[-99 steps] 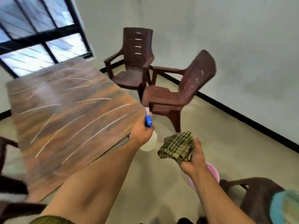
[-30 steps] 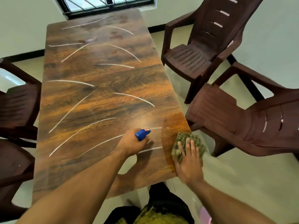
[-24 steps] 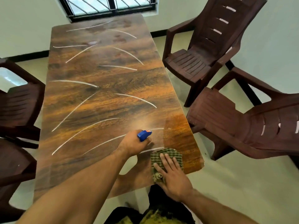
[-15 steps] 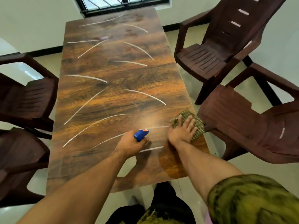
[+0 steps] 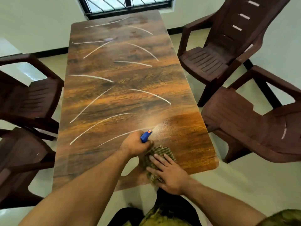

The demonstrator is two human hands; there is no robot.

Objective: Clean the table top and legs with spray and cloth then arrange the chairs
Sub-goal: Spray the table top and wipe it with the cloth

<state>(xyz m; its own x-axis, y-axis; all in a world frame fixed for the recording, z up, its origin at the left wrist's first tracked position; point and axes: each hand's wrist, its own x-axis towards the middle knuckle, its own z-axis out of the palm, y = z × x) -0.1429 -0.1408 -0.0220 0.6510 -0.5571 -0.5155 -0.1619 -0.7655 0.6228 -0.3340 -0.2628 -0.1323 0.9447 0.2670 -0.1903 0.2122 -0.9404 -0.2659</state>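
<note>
We mist the counter (image 5: 122,88) again.
Back at 5 o'clock, flat right fingers (image 5: 159,160) press cloth (image 5: 162,151); left fingers (image 5: 147,143) grip spray (image 5: 146,135).

A barred window (image 5: 127,4) sits in the pale wall (image 5: 40,22).

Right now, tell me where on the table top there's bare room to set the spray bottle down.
The table top is bare from the left hand to the window end, and along its left edge. The near right corner is crowded: spray bottle, cloth under the right hand, and a wet patch ahead.
</note>
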